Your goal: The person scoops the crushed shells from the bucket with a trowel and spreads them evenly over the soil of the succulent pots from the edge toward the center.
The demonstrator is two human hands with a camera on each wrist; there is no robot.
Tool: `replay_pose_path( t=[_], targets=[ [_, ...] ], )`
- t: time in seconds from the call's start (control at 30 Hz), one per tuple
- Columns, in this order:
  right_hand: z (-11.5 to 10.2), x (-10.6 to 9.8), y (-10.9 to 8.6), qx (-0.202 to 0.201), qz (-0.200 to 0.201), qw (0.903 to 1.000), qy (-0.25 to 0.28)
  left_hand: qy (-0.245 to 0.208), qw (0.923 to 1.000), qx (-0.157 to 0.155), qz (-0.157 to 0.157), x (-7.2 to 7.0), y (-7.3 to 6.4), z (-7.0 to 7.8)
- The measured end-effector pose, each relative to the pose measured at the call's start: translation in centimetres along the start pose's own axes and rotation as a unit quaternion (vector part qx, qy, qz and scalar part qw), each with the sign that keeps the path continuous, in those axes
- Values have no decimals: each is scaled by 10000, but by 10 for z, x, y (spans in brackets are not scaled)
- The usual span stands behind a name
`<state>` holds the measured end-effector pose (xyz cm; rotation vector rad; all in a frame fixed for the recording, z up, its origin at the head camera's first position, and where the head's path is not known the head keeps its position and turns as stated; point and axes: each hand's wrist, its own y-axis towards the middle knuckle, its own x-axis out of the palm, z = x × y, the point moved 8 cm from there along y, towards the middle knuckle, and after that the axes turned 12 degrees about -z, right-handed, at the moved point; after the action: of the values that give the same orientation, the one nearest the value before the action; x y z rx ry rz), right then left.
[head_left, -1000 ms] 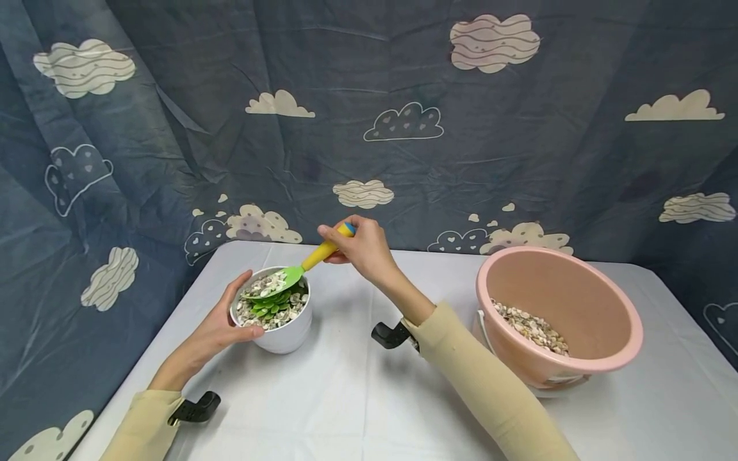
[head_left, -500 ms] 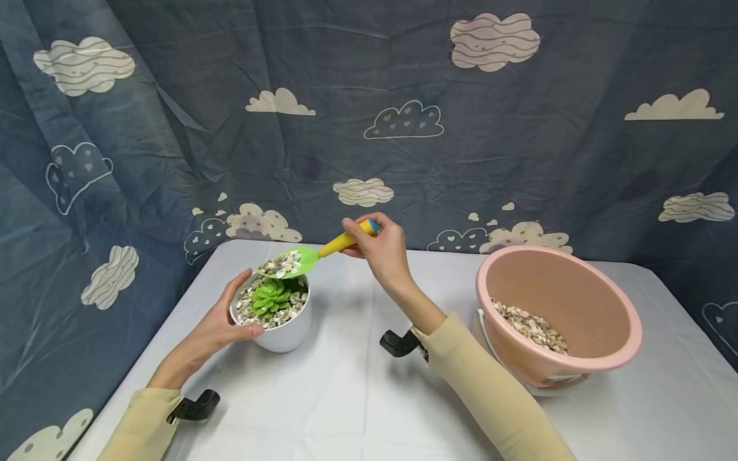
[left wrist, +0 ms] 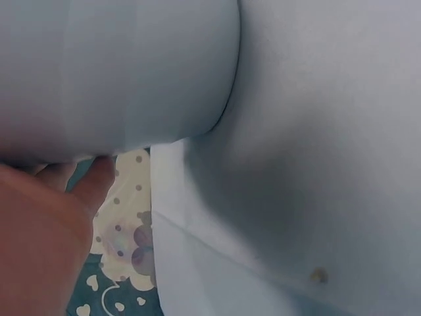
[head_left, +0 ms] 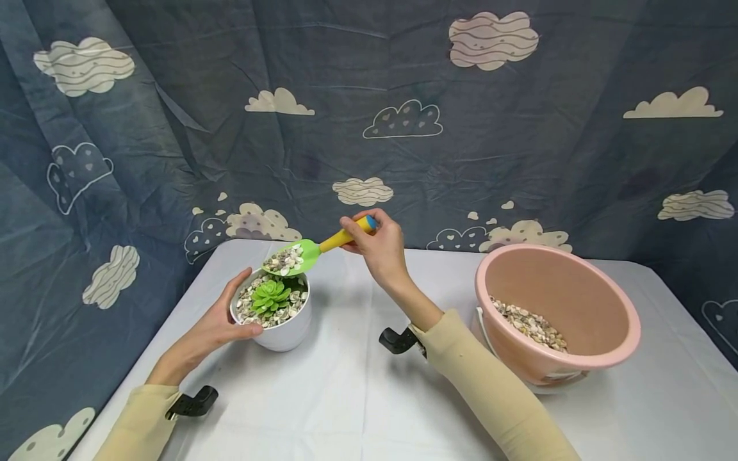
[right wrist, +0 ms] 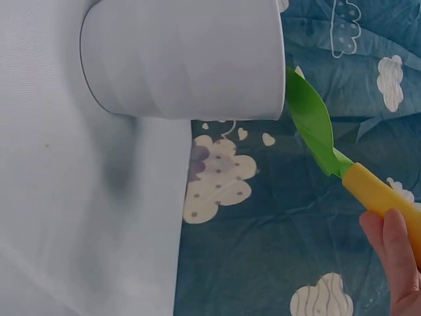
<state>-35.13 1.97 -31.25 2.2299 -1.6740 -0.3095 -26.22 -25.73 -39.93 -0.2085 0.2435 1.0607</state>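
A white pot (head_left: pixel 288 333) stands on the table at the left, with a green succulent (head_left: pixel 270 297) set among small pebbles (head_left: pixel 246 313). My left hand (head_left: pixel 214 322) grips the pot from its left side, thumb at the front and fingers behind the rim. In my right hand (head_left: pixel 382 251) is the yellow handle of a small green trowel (head_left: pixel 311 256). The trowel's blade, loaded with pebbles, hovers over the back rim of the pot. In the right wrist view the green blade (right wrist: pixel 310 122) shows edge-on beside the pot's rim.
At the right stands a pink bucket (head_left: pixel 558 256) with pebbles (head_left: pixel 530 326) in its bottom. A white cloth (head_left: pixel 369 410) covers the table. Behind it hangs a dark blue curtain (head_left: pixel 323 153) with cloud prints. One small pebble-like speck (left wrist: pixel 319 275) lies on the cloth.
The right hand has lifted the trowel up and back to the right from over the succulent, which now shows fully. The left hand keeps its place on the pot.
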Motion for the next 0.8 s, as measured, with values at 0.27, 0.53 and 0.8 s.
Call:
replay_pose_path(
  t=[0.27,0.53,0.8],
  targets=[
    [-1,-1,-2,-93,61,9999,-97,245,9988,39,-425,-6,5,8],
    [-3,2,-6,-225,22,9990,-376,342,9988,-136,-315,-9,7,10],
    [-2,1,-12,-254,77,9991,-331,342,9992,-210,-78,-2,4,8]
  ],
)
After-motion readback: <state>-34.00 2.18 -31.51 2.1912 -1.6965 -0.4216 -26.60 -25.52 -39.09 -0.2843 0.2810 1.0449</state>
